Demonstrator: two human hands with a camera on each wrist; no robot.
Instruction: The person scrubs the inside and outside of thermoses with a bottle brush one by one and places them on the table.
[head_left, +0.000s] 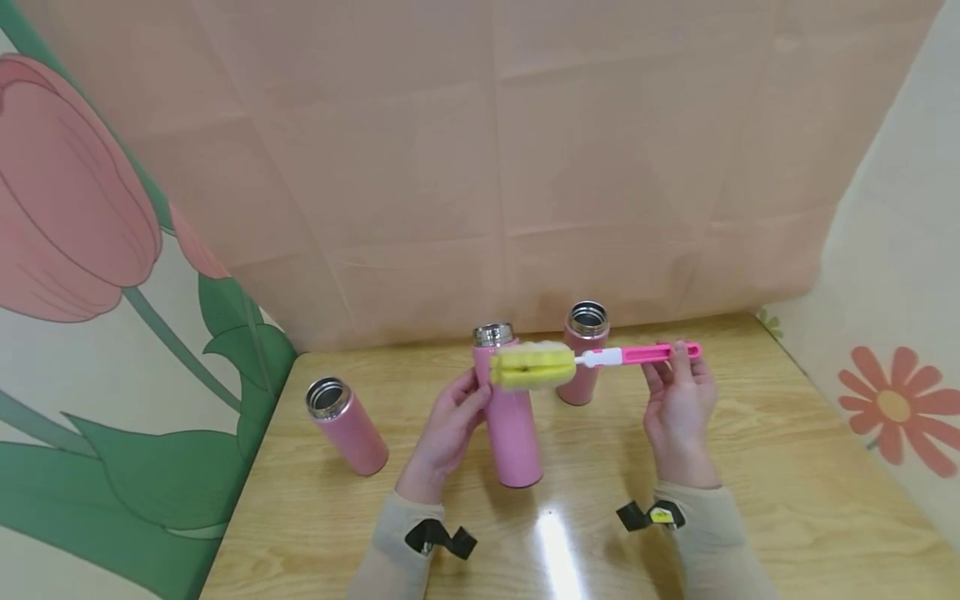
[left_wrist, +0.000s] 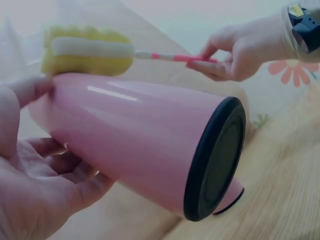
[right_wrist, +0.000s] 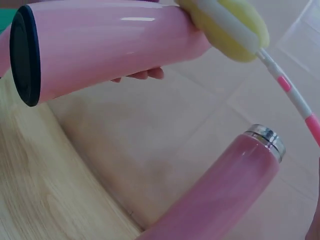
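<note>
Your left hand grasps the middle flask, lifted off the table. Your right hand pinches the brush, sponge against the flask's neck. Two more flasks: left, behind.

Head view: bright, even, soft light from above. A white streak of glare lies on the varnished desk; short, faint shadows. Wide-angle bending at the frame edges. Left wrist view: markedly dimmer, greyish cast, left hand soft from closeness. Right wrist view: bright, highlight along the pink bottle; the sponge brush slightly blurred.
</note>
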